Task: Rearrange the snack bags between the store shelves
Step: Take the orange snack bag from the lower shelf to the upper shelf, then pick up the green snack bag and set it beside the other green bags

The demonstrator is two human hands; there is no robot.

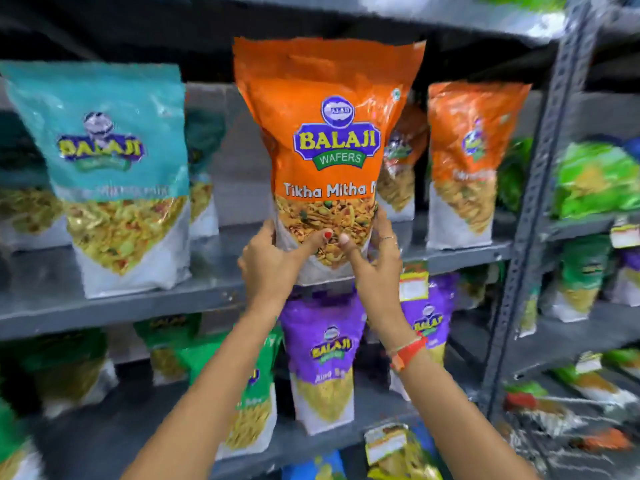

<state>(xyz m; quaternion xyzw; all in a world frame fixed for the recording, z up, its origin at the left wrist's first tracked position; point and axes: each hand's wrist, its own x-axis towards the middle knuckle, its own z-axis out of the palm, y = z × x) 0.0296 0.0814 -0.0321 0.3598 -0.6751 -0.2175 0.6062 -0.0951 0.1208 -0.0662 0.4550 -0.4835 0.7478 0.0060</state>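
Observation:
A tall orange Balaji Tikha Mitha snack bag (325, 140) is held upright in front of the middle grey shelf (114, 306). My left hand (273, 261) grips its lower left corner, thumb on the front. On the lower right corner sits my right hand (375, 261), thumb also on the front. The bag's bottom hangs just above the shelf edge. Behind it stand more orange bags (467, 161) on the right and a teal bag (110, 174) on the left.
Purple bags (323, 358) and green bags (249, 393) fill the shelf below. A perforated grey upright (540, 188) divides this rack from another at the right holding green bags (595, 178). The upper shelf board (415, 12) runs just above the held bag.

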